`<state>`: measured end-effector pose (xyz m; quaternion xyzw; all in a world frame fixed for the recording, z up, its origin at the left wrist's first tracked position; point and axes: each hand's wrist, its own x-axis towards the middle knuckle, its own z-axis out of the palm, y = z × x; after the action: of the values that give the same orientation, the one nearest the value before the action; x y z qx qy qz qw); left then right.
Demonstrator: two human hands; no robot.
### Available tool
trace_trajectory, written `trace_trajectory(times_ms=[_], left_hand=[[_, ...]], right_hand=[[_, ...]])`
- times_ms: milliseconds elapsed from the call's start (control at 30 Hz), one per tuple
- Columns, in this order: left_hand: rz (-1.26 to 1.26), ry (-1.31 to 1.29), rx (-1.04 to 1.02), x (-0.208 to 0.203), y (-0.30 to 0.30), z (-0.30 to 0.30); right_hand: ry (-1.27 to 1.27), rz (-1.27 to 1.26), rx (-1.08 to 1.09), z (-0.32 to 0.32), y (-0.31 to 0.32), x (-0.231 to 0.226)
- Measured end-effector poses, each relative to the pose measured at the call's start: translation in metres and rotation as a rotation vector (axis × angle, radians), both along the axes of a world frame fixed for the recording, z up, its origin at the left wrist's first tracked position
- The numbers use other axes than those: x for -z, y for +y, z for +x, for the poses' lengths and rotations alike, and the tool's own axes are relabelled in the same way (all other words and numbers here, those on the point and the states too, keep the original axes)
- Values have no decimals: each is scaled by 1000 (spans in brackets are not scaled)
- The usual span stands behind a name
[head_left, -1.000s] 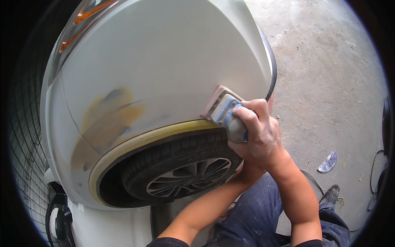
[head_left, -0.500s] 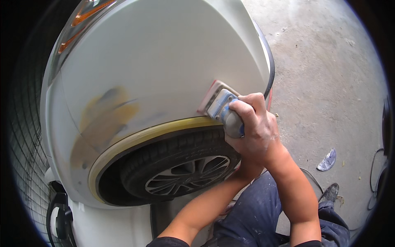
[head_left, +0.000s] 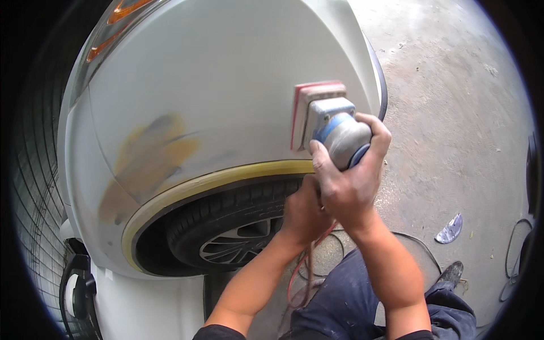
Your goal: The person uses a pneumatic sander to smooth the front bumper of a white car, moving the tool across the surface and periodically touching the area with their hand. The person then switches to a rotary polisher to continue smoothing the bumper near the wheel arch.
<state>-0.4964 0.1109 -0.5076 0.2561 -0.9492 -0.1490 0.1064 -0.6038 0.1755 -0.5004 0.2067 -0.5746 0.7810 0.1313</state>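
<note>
A blue and grey sander (head_left: 342,135) with a square, red-edged pad is at the right part of the white car bumper (head_left: 226,85), above the wheel arch. My right hand (head_left: 357,190) wraps round the sander's rounded body, thumb on the near side. Just below, my left hand (head_left: 305,212) is closed at its rear end, where the grip itself is hidden. A red hose (head_left: 309,272) hangs under my hands. Yellow masking tape (head_left: 238,177) follows the arch edge. Further left, the panel carries a sanded patch of tan and grey (head_left: 153,150).
The tyre (head_left: 226,207) with its silver spoked rim sits inside the arch. To the right, the dusty concrete floor (head_left: 442,113) holds a purple-grey curved scrap (head_left: 449,229) and a dark cable (head_left: 419,241). My knee (head_left: 340,294) is bent beneath my forearms.
The sander has moved up and right, away from the tape, and turned so more of its pad shows. My left hand has come into sight below it, with the red hose.
</note>
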Motion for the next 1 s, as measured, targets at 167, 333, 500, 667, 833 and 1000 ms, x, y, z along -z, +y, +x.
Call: trace_trajectory(times_ms=[167,333,500,667,833,1000], left_hand=[[-132,70,116,-26,-6,20],[-79,25,90,-16,-6,29],[-106,-1,80,-15,-6,24],[-125,44,119,-22,-8,29],[-119,-112,37,-34,-2,29],[-793,-299,189,-74,21,33]], right_hand=[[-68,27,-26,23,-2,-23],[-112,68,3,30,-3,-14],[-214,28,-11,32,-4,-14],[-188,23,2,37,-7,-16],[-314,-8,41,38,-10,0],[-78,30,28,69,-6,-57]])
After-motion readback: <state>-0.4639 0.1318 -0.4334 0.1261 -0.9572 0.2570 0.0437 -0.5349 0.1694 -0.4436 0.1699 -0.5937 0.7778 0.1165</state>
